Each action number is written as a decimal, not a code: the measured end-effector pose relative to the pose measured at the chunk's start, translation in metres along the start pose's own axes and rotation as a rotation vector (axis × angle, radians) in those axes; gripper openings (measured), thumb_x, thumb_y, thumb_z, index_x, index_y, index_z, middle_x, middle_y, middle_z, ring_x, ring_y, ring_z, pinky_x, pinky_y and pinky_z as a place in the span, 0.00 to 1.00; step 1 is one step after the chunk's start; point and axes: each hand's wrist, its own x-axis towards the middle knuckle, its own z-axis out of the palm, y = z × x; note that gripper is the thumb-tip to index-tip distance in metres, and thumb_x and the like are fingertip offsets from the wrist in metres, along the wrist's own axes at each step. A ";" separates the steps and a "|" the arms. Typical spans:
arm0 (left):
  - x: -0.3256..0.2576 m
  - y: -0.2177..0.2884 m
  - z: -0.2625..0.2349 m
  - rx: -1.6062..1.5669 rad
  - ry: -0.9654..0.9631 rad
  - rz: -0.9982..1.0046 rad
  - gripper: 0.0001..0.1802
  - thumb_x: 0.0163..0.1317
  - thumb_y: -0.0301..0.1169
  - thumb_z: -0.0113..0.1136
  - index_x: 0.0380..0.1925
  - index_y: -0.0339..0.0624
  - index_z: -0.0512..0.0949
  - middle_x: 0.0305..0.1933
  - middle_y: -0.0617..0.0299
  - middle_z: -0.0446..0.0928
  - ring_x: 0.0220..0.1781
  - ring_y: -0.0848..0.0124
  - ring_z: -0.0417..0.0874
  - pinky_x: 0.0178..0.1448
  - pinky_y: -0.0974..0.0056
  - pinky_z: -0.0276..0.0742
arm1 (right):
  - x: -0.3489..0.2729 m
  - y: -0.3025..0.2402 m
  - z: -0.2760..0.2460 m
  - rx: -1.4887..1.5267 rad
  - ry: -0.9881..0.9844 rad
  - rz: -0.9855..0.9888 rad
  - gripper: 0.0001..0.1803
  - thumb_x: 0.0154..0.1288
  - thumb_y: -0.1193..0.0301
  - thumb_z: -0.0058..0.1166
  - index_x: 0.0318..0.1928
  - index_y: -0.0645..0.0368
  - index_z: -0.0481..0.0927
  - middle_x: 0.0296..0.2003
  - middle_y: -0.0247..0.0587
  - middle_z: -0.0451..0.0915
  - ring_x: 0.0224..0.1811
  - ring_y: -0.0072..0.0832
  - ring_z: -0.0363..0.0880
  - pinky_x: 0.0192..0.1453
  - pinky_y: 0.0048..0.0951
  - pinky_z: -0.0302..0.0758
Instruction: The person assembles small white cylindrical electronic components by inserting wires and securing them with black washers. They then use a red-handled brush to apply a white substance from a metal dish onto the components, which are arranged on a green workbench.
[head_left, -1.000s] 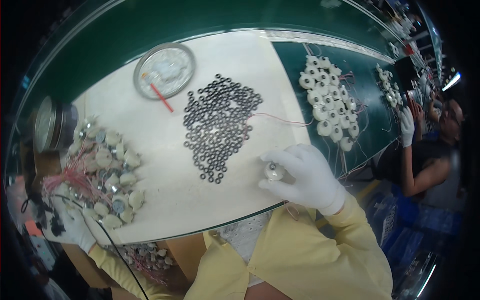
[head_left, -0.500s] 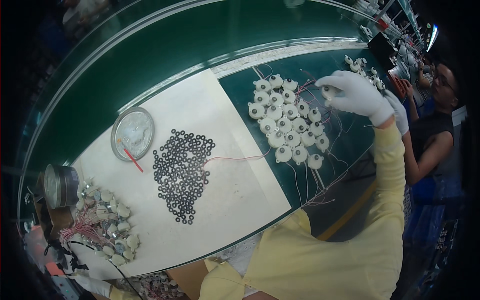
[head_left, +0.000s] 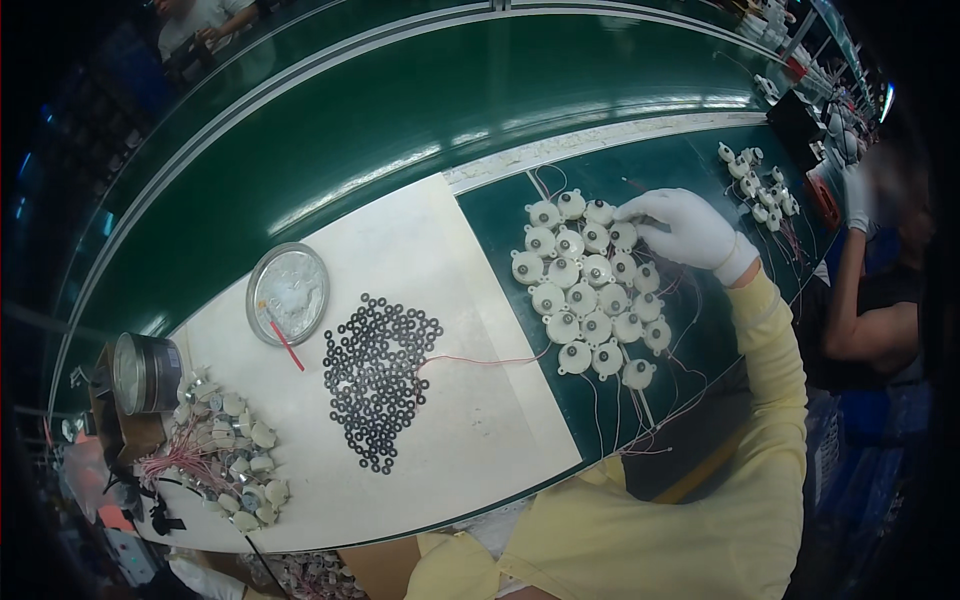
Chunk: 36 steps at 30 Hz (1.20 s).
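My right hand [head_left: 685, 228], in a white glove with a yellow sleeve, reaches out over a cluster of round white motor parts [head_left: 590, 290] laid in rows on the green table. Its fingertips pinch one part at the cluster's far right corner. Thin red wires trail from the parts toward me. A heap of small black rings [head_left: 378, 380] lies on the white mat [head_left: 470, 430], apart from the hand. My left hand [head_left: 192, 576] shows only as a sliver of white glove at the lower left edge, near a heap of wired parts [head_left: 225, 455].
A round tin dish [head_left: 288, 292] with a red stick sits at the mat's far left, and a metal can [head_left: 145, 372] lies beside it. A green conveyor belt [head_left: 450, 110] runs behind. A second group of white parts [head_left: 757, 185] lies near a co-worker's gloved hand [head_left: 858, 195] at right.
My right hand left the mat's near edge with a small part, swung to the far right and came down onto the white cluster. The view turned to the right.
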 end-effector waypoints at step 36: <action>-0.028 -0.009 0.011 0.111 0.041 0.080 0.18 0.76 0.33 0.46 0.53 0.26 0.75 0.51 0.38 0.78 0.53 0.49 0.80 0.60 0.57 0.76 | -0.005 -0.015 0.005 0.367 0.121 0.443 0.15 0.71 0.66 0.55 0.49 0.65 0.83 0.37 0.34 0.84 0.38 0.14 0.78 0.45 0.19 0.75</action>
